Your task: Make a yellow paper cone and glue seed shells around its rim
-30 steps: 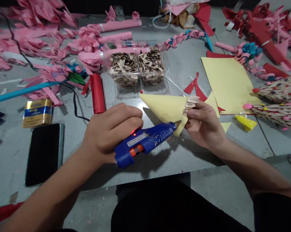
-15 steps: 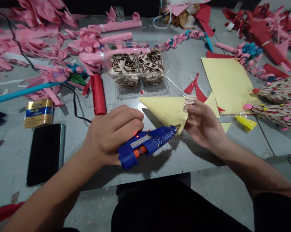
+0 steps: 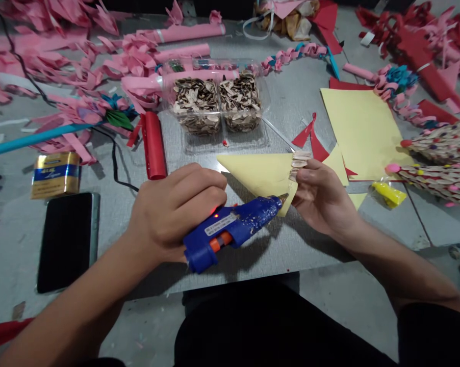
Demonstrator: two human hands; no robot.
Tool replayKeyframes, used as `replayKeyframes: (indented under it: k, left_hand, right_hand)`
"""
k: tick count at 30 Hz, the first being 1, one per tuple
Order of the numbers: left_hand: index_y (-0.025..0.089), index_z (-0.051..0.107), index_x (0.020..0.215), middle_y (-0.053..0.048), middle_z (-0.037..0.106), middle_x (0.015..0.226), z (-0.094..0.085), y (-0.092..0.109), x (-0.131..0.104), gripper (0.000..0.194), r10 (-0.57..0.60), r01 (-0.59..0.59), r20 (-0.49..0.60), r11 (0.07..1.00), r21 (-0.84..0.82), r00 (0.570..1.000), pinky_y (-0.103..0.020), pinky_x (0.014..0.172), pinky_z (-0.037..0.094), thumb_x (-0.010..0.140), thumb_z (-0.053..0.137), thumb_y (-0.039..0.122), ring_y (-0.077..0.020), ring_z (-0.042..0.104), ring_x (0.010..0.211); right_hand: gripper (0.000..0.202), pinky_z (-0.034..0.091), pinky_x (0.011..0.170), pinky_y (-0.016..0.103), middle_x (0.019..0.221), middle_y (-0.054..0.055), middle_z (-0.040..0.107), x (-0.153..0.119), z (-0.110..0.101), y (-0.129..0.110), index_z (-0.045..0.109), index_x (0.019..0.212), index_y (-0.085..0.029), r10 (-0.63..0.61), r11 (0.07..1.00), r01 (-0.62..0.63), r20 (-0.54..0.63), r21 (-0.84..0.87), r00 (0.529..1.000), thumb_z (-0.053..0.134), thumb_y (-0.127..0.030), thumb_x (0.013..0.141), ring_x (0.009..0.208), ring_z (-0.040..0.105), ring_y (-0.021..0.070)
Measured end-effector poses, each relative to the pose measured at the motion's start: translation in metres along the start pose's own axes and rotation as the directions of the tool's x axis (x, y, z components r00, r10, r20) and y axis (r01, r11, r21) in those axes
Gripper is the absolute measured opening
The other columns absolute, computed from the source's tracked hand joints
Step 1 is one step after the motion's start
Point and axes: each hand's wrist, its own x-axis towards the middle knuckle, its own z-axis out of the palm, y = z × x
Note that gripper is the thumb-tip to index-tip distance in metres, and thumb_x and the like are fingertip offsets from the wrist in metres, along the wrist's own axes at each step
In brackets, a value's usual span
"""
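My left hand (image 3: 180, 209) is wrapped round a blue glue gun (image 3: 237, 227) with a red light lit on it. The gun's metal nozzle lies against the wide end of a yellow paper cone (image 3: 260, 171), whose tip points left. My right hand (image 3: 322, 196) is closed on the cone's wide rim. Several pale seed shells (image 3: 300, 160) sit along that rim by my right fingertips. Beyond the cone stands a clear plastic box (image 3: 266, 109) with seed shells (image 3: 239, 99) in two compartments.
A phone (image 3: 67, 242), a gold and blue pack (image 3: 56, 175) and a red roll (image 3: 154, 148) lie left. Pink paper pieces (image 3: 134, 58) spread behind. Yellow sheets (image 3: 363, 130), a small yellow packet (image 3: 388, 193) and shell-covered cones (image 3: 436, 181) are at the right. A black cable (image 3: 115, 163) runs behind my left hand.
The glue gun's nozzle has moved slightly right along the cone's rim. The view has shifted a little; both hands keep their hold.
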Motion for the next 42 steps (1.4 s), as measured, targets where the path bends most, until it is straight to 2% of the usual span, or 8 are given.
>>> replayKeyframes:
  k: [7,12,20,29,36,42]
  left_hand:
    - [0.021,0.057,0.101,-0.006,0.067,0.101,0.0031,-0.0009,-0.0023,0.027,-0.01,0.01,0.002,1.0,0.007,1.0,-0.031,0.062,0.046,0.119,0.046,0.038,-0.0182,0.065,0.086]
    - [0.023,0.055,0.1,-0.006,0.066,0.098,0.0015,-0.0002,-0.0014,0.022,-0.021,0.021,0.024,1.0,-0.004,0.999,-0.034,0.062,0.044,0.116,0.046,0.034,-0.019,0.064,0.082]
    - [0.023,0.055,0.1,-0.006,0.067,0.099,-0.0007,0.0004,-0.0032,0.02,-0.03,0.03,0.02,1.0,0.001,0.999,-0.034,0.063,0.043,0.115,0.048,0.034,-0.0188,0.064,0.084]
    - [0.024,0.055,0.1,-0.005,0.068,0.098,0.0001,0.0003,-0.0034,0.021,-0.014,0.014,0.024,1.0,0.028,1.0,-0.034,0.06,0.041,0.116,0.049,0.036,-0.0182,0.064,0.083]
    - [0.024,0.054,0.098,-0.005,0.068,0.098,0.0005,0.001,-0.0026,0.02,-0.019,0.018,0.033,1.0,0.025,0.999,-0.036,0.059,0.039,0.115,0.05,0.035,-0.0178,0.061,0.081]
    - [0.024,0.055,0.099,-0.005,0.068,0.098,0.0006,-0.0001,-0.0032,0.018,-0.012,0.011,0.036,0.999,0.03,0.999,-0.035,0.06,0.038,0.113,0.051,0.034,-0.0182,0.062,0.082]
  right_hand:
    - [0.011,0.064,0.067,0.034,0.086,0.002,0.075,0.0005,-0.0001,-0.0001,0.078,0.089,-0.028,0.001,1.0,-0.001,0.007,0.018,1.0,0.084,-0.033,0.082,0.072,0.069,0.0202]
    - [0.012,0.064,0.069,0.037,0.09,0.004,0.077,-0.0008,0.0004,-0.0008,0.078,0.092,-0.028,-0.017,1.0,0.017,0.011,-0.005,1.0,0.085,-0.036,0.085,0.075,0.073,0.0227]
    - [0.013,0.065,0.067,0.038,0.091,0.005,0.078,-0.0014,0.0028,-0.0031,0.079,0.092,-0.028,-0.013,1.0,0.012,-0.018,-0.011,1.0,0.085,-0.036,0.083,0.079,0.075,0.0253]
    - [0.013,0.069,0.076,0.042,0.097,0.006,0.078,-0.0004,0.0012,-0.0034,0.078,0.096,-0.026,-0.04,0.998,0.039,0.011,0.041,0.999,0.083,-0.035,0.088,0.089,0.081,0.0276]
    - [0.011,0.068,0.075,0.041,0.089,0.004,0.08,0.0003,0.0028,-0.0069,0.072,0.088,-0.031,0.0,0.997,0.0,0.003,0.071,1.0,0.082,-0.035,0.084,0.095,0.082,0.0292]
    - [0.015,0.07,0.08,0.045,0.088,0.005,0.081,0.0007,0.0031,-0.0084,0.071,0.09,-0.032,0.035,0.997,-0.034,-0.014,0.073,0.999,0.084,-0.038,0.083,0.104,0.082,0.0335]
